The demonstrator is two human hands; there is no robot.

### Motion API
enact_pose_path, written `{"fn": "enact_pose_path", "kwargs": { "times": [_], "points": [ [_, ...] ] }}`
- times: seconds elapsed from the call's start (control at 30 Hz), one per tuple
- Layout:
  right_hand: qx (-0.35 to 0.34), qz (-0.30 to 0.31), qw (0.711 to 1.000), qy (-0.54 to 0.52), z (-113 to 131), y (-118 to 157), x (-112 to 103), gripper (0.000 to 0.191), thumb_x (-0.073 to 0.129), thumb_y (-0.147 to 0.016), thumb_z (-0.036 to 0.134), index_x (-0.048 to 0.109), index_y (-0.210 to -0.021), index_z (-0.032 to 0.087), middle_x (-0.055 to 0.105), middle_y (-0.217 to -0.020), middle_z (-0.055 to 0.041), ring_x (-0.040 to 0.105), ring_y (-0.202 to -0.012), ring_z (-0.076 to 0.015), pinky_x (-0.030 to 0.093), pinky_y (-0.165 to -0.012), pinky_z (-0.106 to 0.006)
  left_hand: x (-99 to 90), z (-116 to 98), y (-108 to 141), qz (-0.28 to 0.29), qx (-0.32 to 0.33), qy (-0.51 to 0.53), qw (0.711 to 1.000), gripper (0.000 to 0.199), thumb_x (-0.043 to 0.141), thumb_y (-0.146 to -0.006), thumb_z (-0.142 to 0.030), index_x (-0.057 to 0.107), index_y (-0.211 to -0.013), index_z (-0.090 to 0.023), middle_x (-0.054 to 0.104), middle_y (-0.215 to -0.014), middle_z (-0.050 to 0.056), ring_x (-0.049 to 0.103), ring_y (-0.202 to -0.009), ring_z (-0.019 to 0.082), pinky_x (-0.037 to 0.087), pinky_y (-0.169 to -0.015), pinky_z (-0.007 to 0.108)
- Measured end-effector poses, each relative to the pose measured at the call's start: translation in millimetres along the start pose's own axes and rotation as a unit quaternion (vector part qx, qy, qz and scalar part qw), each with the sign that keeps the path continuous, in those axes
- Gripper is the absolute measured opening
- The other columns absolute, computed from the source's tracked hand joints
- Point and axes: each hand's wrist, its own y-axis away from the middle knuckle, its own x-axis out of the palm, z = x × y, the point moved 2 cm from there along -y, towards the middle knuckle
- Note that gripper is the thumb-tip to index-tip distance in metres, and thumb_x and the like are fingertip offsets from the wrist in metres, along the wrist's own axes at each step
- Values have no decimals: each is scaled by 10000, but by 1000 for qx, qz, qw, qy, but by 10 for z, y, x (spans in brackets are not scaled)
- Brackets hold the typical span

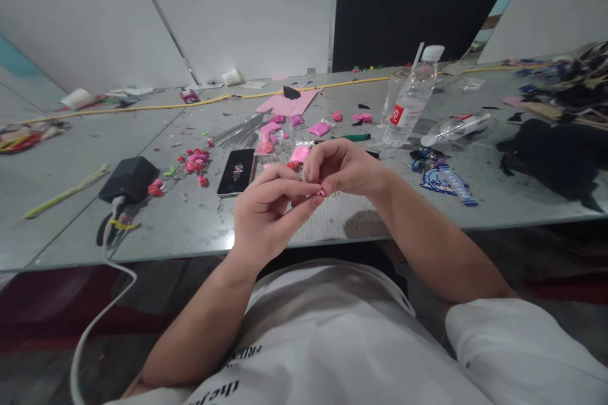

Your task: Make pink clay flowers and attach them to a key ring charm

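Note:
My left hand (270, 212) and my right hand (344, 168) meet in front of me above the table's near edge. Thumb and forefinger of each are pinched on one small piece of pink clay (322, 192), mostly covered by the fingertips. Just behind the hands lie a larger pink clay lump (300, 154) and a pink packet (320, 129). A black phone (237, 172) rests flat to the left of my left hand. Farther left is a cluster of small pink and red clay pieces (196, 161).
A water bottle (412, 101) stands at the right, beside a clear cup (393, 92). Left is a black power adapter (129, 178) with a white cable (124, 269) hanging off the edge. A pink sheet (304, 101) lies behind; dark fabric (553, 155) is at far right.

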Motion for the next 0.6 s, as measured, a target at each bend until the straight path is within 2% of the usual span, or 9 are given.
{"fn": "enact_pose_path", "kwargs": {
  "times": [0.33,0.47,0.6],
  "points": [
    [3,-9,1000,4,-3,11,13,270,994,-759,222,790,-924,160,796,-815,-10,761,-749,-120,634,-704,-218,-18,36,-12,-6,-25,24,999,251,1003,-734,-265,880,-950,-301,677,-823,10,602,-684,109,477,-558,233],
    [-8,-8,1000,6,-3,8,22,266,988,-770,235,786,-926,160,793,-817,-7,751,-735,-114,628,-702,-222,-28,57,-9,-3,-21,11,1000,275,961,-790,-227,891,-1038,-324,670,-831,17,596,-688,110,446,-536,235],
    [-14,-22,1000,17,-5,-1,26,273,992,-768,253,780,-917,164,793,-831,-10,745,-735,-107,613,-688,-205,-22,62,8,-11,-7,-9,1000,228,940,-807,-205,893,-997,-323,644,-793,9,575,-671,108,397,-511,242]
  ]
}}
